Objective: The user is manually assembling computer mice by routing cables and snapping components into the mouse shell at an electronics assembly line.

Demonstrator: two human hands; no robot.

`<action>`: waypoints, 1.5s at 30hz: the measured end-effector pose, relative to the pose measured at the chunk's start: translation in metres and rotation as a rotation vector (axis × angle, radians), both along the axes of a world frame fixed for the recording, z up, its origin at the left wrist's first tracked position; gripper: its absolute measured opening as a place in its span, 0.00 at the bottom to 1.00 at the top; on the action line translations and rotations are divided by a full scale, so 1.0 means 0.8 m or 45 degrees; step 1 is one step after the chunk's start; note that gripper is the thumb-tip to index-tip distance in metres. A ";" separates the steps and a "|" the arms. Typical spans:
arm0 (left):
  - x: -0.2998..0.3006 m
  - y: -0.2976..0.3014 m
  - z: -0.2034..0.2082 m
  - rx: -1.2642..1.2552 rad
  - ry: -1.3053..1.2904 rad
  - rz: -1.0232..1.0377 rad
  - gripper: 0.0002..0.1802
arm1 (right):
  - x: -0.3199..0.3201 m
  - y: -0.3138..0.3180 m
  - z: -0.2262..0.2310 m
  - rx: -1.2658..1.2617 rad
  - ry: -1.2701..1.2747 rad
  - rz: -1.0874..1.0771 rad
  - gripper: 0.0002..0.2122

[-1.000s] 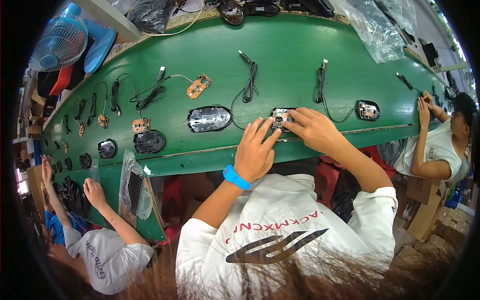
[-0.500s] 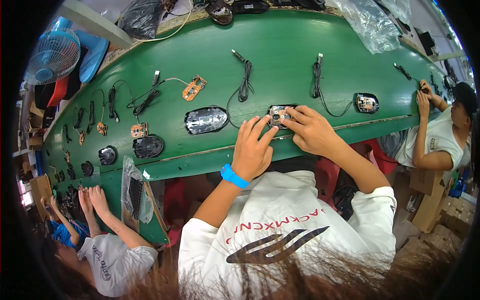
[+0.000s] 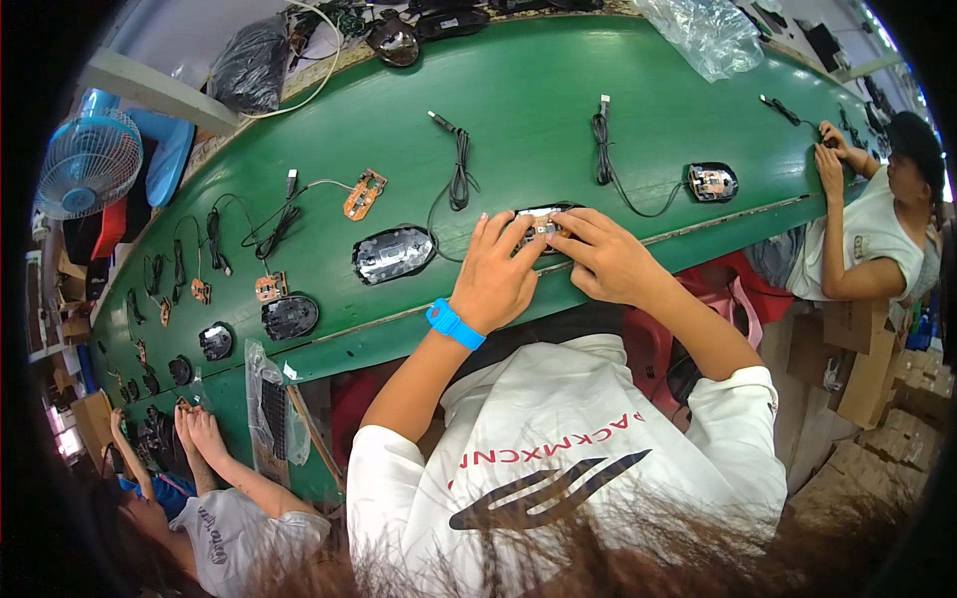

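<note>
On the green work surface in front of me lies an open computer mouse base point(image 3: 546, 211) with a circuit board point(image 3: 539, 229) inside it. My left hand point(image 3: 495, 271), with a blue watch point(image 3: 455, 324) at its wrist, grips the base from the left, fingertips on the board. From the right, my right hand point(image 3: 610, 257) closes its thumb and fingers on the same base and board. The fingers hide much of both. Just left sits another black mouse base point(image 3: 394, 255), its coiled cable point(image 3: 460, 174) stretching away behind it.
Farther right is a mouse base with a fitted board point(image 3: 713, 181). Loose orange circuit boards point(image 3: 365, 194) and more black bases point(image 3: 290, 317) lie leftward. Co-workers work at both sides. A blue fan point(image 3: 90, 164) stands far left; a clear plastic bag point(image 3: 703, 38) lies at the back.
My left fingers have shifted in over the board, and more of it is now covered. The whole view has turned a little; the bases and cables otherwise lie as before.
</note>
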State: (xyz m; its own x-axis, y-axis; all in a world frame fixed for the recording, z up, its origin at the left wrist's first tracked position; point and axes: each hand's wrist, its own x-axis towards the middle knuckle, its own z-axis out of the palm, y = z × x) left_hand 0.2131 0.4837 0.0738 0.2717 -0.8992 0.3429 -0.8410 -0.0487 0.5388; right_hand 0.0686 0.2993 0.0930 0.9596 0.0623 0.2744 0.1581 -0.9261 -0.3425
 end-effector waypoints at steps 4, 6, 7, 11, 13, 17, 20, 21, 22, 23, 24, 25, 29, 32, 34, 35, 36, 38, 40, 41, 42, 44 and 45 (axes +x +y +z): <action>0.004 0.001 0.003 0.011 -0.062 -0.027 0.25 | -0.003 -0.007 0.012 0.035 0.010 0.021 0.23; 0.006 0.000 0.005 0.020 -0.096 -0.037 0.24 | -0.008 -0.010 0.008 0.005 -0.016 -0.003 0.23; 0.008 -0.001 0.005 0.021 -0.115 -0.052 0.24 | -0.010 -0.008 0.007 -0.020 -0.041 -0.031 0.22; 0.013 -0.003 0.005 0.013 -0.146 -0.094 0.22 | -0.010 -0.006 0.008 -0.076 -0.073 -0.077 0.21; 0.015 -0.005 0.005 -0.010 -0.135 -0.114 0.21 | -0.007 -0.006 0.009 -0.094 -0.080 -0.087 0.20; 0.018 -0.005 0.003 -0.007 -0.119 -0.131 0.21 | 0.001 -0.002 0.008 -0.074 -0.069 -0.111 0.20; 0.017 -0.003 0.003 -0.019 -0.129 -0.119 0.21 | 0.006 0.002 0.019 -0.215 -0.153 -0.146 0.21; 0.016 -0.002 0.003 -0.025 -0.133 -0.111 0.21 | 0.006 0.001 0.019 -0.214 -0.153 -0.148 0.21; 0.016 -0.003 0.003 -0.027 -0.136 -0.112 0.21 | 0.005 -0.002 0.020 -0.238 -0.144 -0.136 0.21; 0.015 -0.003 0.002 -0.014 -0.157 -0.107 0.20 | 0.003 -0.006 0.020 -0.261 -0.134 -0.125 0.21; 0.014 -0.004 0.002 -0.002 -0.178 -0.103 0.20 | 0.001 -0.009 0.021 -0.285 -0.124 -0.114 0.21; 0.014 -0.003 0.002 0.011 -0.198 -0.099 0.20 | -0.002 -0.011 0.020 -0.287 -0.125 -0.115 0.21; 0.014 -0.002 0.006 0.052 -0.217 -0.113 0.19 | -0.010 -0.012 0.017 -0.095 -0.115 -0.082 0.19; 0.019 -0.004 0.011 0.051 -0.211 -0.139 0.18 | -0.014 -0.004 0.015 -0.057 -0.096 -0.169 0.18; 0.020 -0.004 0.013 0.054 -0.207 -0.162 0.18 | -0.011 -0.004 0.016 -0.077 -0.086 -0.167 0.18; 0.021 -0.004 0.012 0.054 -0.214 -0.163 0.18 | -0.008 -0.006 0.017 -0.098 -0.078 -0.157 0.18; 0.021 -0.004 0.012 0.053 -0.220 -0.163 0.18 | -0.007 -0.008 0.018 -0.120 -0.070 -0.146 0.18; 0.021 -0.005 0.013 0.049 -0.230 -0.164 0.18 | -0.005 -0.012 0.021 -0.089 -0.066 -0.134 0.18; 0.020 -0.005 0.014 0.065 -0.235 -0.156 0.19 | -0.004 -0.013 0.023 -0.026 -0.057 -0.099 0.17; 0.019 -0.005 0.014 0.073 -0.237 -0.151 0.20 | -0.004 -0.011 0.023 -0.027 -0.059 -0.098 0.17; 0.019 -0.005 0.013 0.075 -0.239 -0.151 0.20 | -0.003 -0.003 0.020 0.015 -0.045 -0.098 0.17; 0.018 -0.005 0.010 0.032 -0.233 -0.139 0.20 | 0.000 0.009 0.017 0.099 -0.017 -0.097 0.16; 0.017 -0.006 0.008 0.011 -0.229 -0.134 0.20 | 0.000 0.010 0.017 0.101 -0.018 -0.097 0.16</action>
